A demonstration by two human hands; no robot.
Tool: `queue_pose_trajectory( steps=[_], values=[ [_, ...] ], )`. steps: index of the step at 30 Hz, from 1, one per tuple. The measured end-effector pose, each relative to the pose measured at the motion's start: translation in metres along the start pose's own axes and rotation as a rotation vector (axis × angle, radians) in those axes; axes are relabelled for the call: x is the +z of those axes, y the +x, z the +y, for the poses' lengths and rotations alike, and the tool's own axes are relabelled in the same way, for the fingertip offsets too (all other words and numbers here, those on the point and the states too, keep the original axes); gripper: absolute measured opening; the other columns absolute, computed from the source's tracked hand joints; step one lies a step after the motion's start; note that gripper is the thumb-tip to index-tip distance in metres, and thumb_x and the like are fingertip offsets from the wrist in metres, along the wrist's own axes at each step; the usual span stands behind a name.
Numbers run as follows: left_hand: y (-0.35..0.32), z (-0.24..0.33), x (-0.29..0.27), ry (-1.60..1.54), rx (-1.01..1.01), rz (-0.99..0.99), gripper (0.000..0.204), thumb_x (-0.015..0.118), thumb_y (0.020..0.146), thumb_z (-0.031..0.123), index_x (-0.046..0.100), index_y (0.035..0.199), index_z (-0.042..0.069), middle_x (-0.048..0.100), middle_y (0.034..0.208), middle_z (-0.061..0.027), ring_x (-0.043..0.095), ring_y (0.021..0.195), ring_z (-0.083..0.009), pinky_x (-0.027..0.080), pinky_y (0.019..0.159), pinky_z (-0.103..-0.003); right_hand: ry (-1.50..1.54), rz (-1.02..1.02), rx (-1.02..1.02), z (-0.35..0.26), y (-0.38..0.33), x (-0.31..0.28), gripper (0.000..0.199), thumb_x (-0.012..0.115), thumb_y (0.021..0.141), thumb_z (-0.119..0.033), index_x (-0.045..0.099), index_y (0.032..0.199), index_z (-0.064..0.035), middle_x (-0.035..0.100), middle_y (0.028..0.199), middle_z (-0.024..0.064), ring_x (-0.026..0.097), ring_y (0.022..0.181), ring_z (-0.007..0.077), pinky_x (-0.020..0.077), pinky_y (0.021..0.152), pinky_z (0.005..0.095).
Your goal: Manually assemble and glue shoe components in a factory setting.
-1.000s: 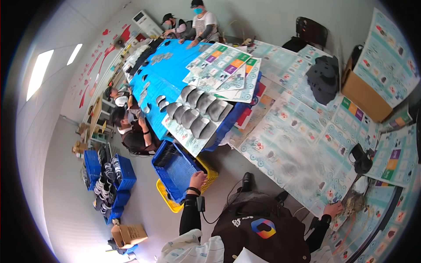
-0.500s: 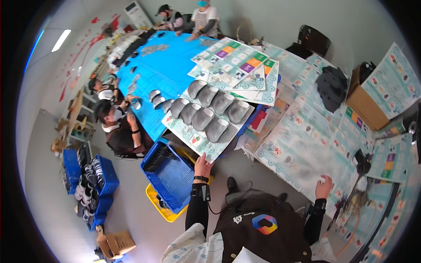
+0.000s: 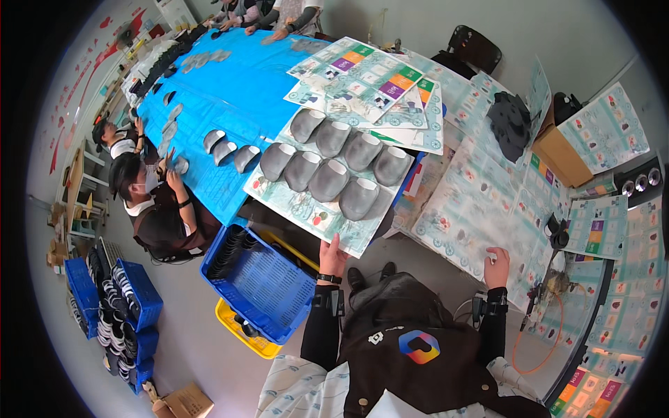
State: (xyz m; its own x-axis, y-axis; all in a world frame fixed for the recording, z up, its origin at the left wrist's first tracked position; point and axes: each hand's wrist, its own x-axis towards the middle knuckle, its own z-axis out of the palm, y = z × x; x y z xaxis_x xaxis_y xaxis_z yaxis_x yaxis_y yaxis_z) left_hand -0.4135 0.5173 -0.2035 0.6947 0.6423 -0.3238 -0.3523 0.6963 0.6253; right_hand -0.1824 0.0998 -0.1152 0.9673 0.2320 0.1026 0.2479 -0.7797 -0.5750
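Observation:
My left hand (image 3: 333, 259) grips the near edge of a printed board (image 3: 306, 209), thumb on top and the other fingers hidden below. Two slanting rows of grey, curved, shell-like caps (image 3: 329, 181) lie on that board. Their exact kind cannot be told. By the near edge of a paper-covered table (image 3: 460, 209), my right hand (image 3: 496, 268) is held with loosely bent fingers apart and nothing visible in them. Left of the board, a few similar caps (image 3: 224, 152) rest on the blue table cover (image 3: 230, 90).
A blue crate (image 3: 272, 285) with dark pieces stands over a yellow crate (image 3: 247, 334) at my left. Co-workers (image 3: 157, 202) sit along the blue table's left side; others work at its far end. More printed boards (image 3: 362, 80) are stacked beyond the caps. An orange hose (image 3: 517, 348) hangs at right.
The whole view has shifted, with the crates and co-workers now further left. My left hand stays on the board's edge. My right hand remains free, its fingers a little more bent.

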Motion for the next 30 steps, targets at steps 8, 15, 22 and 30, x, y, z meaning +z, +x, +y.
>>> queue_pose_trajectory(
  steps=[8, 15, 22, 30],
  values=[
    [-0.006, 0.012, 0.008, 0.015, 0.006, -0.059, 0.04, 0.055, 0.103, 0.011, 0.042, 0.14, 0.008, 0.064, 0.123, -0.0069, 0.071, 0.096, -0.0204, 0.063, 0.067, -0.034, 0.122, -0.098, -0.175, -0.042, 0.01, 0.046, 0.021, 0.06, 0.08, 0.001, 0.067, 0.099, -0.0065, 0.06, 0.109, 0.0133, 0.059, 0.106, 0.0305, 0.0546, 0.08, 0.0358],
    [-0.004, 0.011, 0.01, 0.046, 0.032, -0.035, 0.034, 0.056, 0.101, 0.006, 0.047, 0.134, 0.007, 0.066, 0.108, -0.0053, 0.067, 0.075, -0.0142, 0.054, 0.055, -0.025, 0.16, -0.201, -0.182, -0.076, 0.032, 0.051, 0.021, 0.064, 0.077, -0.001, 0.066, 0.096, -0.0078, 0.061, 0.109, 0.0144, 0.054, 0.111, 0.0369, 0.0457, 0.097, 0.0436],
    [-0.03, 0.014, 0.006, 0.131, 0.034, 0.021, 0.031, 0.058, 0.099, 0.003, 0.052, 0.129, 0.005, 0.066, 0.102, -0.0034, 0.063, 0.072, -0.0122, 0.05, 0.056, -0.026, 0.211, -0.295, -0.207, -0.086, 0.057, 0.067, 0.02, 0.063, 0.077, -0.001, 0.066, 0.096, -0.0082, 0.061, 0.112, 0.0143, 0.054, 0.115, 0.0369, 0.0452, 0.099, 0.0435],
    [-0.044, 0.03, -0.009, 0.112, 0.02, 0.02, 0.047, 0.055, 0.096, -0.005, 0.045, 0.141, 0.003, 0.06, 0.133, -0.0095, 0.063, 0.115, -0.0223, 0.053, 0.096, -0.038, 0.159, -0.493, -0.317, -0.113, 0.104, 0.106, 0.027, 0.059, 0.082, 0.0, 0.066, 0.107, -0.0069, 0.059, 0.12, 0.014, 0.058, 0.111, 0.0346, 0.0533, 0.087, 0.0393]
  ],
)
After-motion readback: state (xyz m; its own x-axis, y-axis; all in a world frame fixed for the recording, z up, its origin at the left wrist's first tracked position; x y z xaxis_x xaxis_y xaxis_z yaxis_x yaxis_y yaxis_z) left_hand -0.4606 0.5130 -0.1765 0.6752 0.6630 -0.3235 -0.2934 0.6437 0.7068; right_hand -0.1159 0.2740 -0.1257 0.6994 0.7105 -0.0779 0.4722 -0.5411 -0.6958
